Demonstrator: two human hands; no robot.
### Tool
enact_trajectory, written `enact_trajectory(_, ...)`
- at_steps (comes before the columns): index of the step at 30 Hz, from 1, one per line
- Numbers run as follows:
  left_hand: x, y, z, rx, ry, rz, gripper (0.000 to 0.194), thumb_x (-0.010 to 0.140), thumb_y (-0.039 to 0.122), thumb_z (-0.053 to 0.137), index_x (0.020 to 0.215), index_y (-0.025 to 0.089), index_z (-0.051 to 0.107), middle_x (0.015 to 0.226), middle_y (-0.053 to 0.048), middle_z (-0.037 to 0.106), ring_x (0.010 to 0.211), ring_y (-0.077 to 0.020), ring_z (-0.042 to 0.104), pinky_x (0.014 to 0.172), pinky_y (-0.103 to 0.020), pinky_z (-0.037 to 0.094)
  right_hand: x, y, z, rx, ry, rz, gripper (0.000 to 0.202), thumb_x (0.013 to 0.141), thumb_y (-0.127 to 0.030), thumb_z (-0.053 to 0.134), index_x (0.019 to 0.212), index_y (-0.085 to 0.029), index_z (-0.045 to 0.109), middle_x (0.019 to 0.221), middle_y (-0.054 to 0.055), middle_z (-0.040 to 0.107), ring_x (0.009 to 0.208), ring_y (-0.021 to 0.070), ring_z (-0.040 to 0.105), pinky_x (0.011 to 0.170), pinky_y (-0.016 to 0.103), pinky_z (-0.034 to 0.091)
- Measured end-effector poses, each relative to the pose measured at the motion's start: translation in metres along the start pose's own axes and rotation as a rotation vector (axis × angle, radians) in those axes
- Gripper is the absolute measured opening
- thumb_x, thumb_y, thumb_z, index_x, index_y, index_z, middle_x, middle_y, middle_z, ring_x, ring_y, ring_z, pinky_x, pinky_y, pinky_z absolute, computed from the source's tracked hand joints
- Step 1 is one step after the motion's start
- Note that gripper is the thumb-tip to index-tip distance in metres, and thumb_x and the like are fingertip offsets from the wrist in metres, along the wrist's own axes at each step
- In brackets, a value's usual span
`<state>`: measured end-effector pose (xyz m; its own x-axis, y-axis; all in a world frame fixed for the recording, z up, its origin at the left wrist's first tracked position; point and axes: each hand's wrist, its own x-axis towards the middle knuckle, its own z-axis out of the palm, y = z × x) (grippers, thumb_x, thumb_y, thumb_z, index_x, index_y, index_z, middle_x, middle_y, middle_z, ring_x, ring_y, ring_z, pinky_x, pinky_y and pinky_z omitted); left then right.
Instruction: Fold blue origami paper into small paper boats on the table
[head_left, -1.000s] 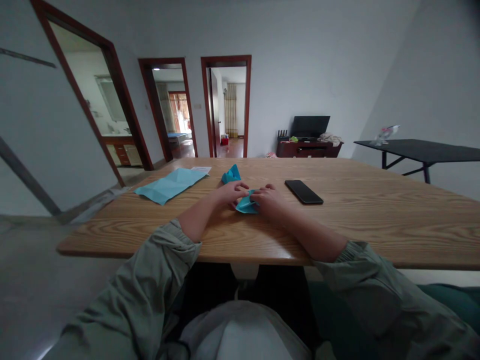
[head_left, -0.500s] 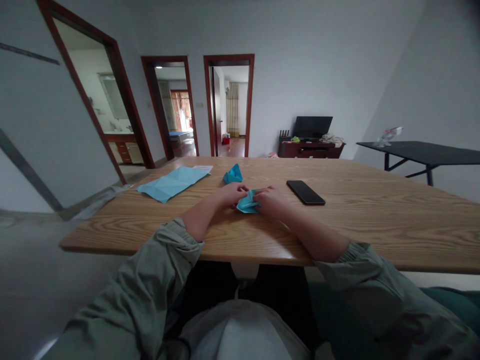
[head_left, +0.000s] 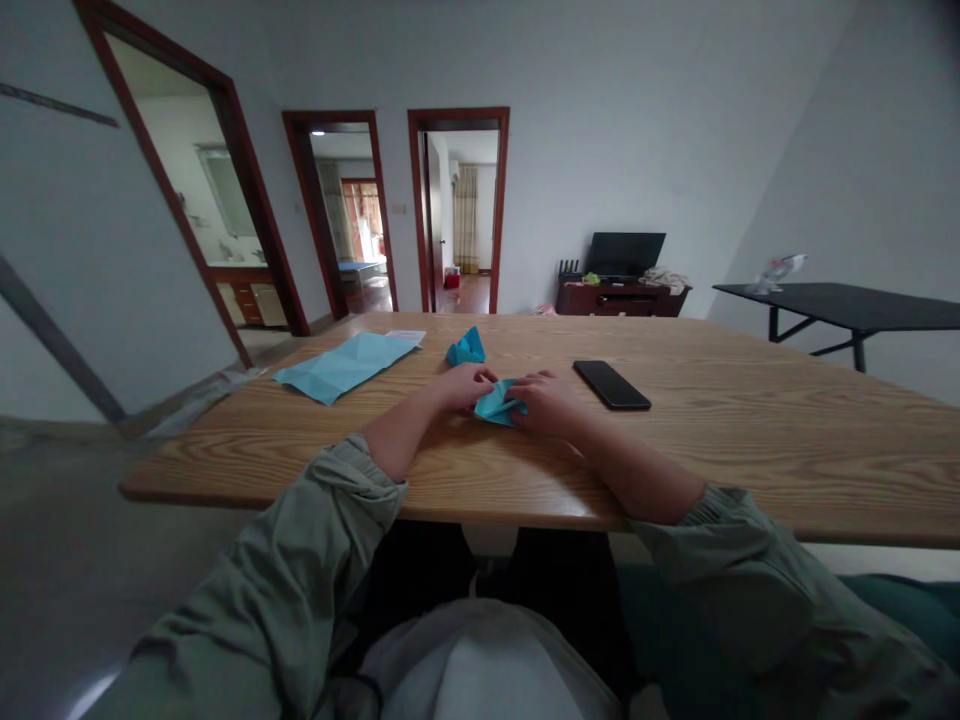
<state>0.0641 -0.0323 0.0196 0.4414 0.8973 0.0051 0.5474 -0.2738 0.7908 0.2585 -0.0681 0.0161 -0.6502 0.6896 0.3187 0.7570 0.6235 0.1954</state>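
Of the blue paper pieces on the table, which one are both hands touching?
The small, partly folded piece between the left hand and the right hand; the darker folded shape and the wide light-blue sheet lie beyond them.

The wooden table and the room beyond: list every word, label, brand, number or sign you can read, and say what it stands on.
No text can be read.
White slip by the light blue sheet: any print is too small and blurred.
Near folded paper, far folded paper: no writing visible.
Phone, television: no legible brand.
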Motion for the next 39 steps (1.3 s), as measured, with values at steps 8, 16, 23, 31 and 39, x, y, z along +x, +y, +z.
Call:
enact_trajectory(8, -0.001, 0.001, -0.003, 0.039, 0.029, 0.123, 0.032, 0.077, 0.02, 0.054, 0.107, 0.016, 0.062, 0.076, 0.0, 0.062, 0.058, -0.009, 0.053, 0.052, -0.018, 0.041, 0.0, 0.005, 0.004, 0.086, 0.037, 0.003, 0.017, 0.083, -0.024, 0.054, 0.096, -0.018, 0.065, 0.096, 0.008, 0.069, 0.088, 0.0199, 0.062, 0.079, 0.027, 0.038)
enact_trajectory(16, -0.002, 0.003, -0.004, 0.094, 0.033, 0.114, 0.035, 0.076, 0.017, 0.05, 0.108, 0.018, 0.064, 0.069, 0.002, 0.058, 0.054, -0.0083, 0.049, 0.048, -0.018, 0.034, 0.002, 0.002, 0.005, 0.027, -0.002, -0.017, 0.015, 0.084, -0.022, 0.056, 0.095, -0.018, 0.066, 0.097, 0.008, 0.068, 0.088, 0.0202, 0.061, 0.078, 0.027, 0.038)
enact_trajectory(23, 0.001, -0.002, -0.003, 0.039, 0.008, 0.148, 0.035, 0.076, 0.018, 0.05, 0.108, 0.018, 0.063, 0.064, 0.003, 0.054, 0.051, -0.0079, 0.045, 0.048, -0.018, 0.034, 0.001, -0.002, 0.0, -0.038, -0.033, -0.013, 0.017, 0.083, -0.022, 0.057, 0.099, -0.017, 0.063, 0.101, 0.009, 0.067, 0.094, 0.0218, 0.06, 0.085, 0.03, 0.037)
enact_trajectory(31, 0.0, 0.0, -0.006, 0.098, 0.008, 0.139, 0.035, 0.077, 0.02, 0.051, 0.11, 0.019, 0.063, 0.07, 0.002, 0.058, 0.055, -0.0084, 0.048, 0.051, -0.017, 0.037, 0.0, -0.002, 0.002, -0.03, 0.021, 0.014, 0.019, 0.081, -0.023, 0.059, 0.098, -0.017, 0.063, 0.102, 0.009, 0.066, 0.094, 0.0223, 0.06, 0.083, 0.03, 0.037)
enact_trajectory(39, 0.006, -0.008, -0.008, 0.131, 0.015, 0.176, 0.034, 0.076, 0.02, 0.053, 0.108, 0.018, 0.064, 0.078, 0.0, 0.062, 0.064, -0.0096, 0.054, 0.059, -0.016, 0.042, -0.002, 0.002, 0.003, 0.093, 0.051, 0.049, 0.021, 0.082, -0.022, 0.054, 0.1, -0.019, 0.064, 0.098, 0.007, 0.067, 0.087, 0.0196, 0.061, 0.076, 0.026, 0.038)
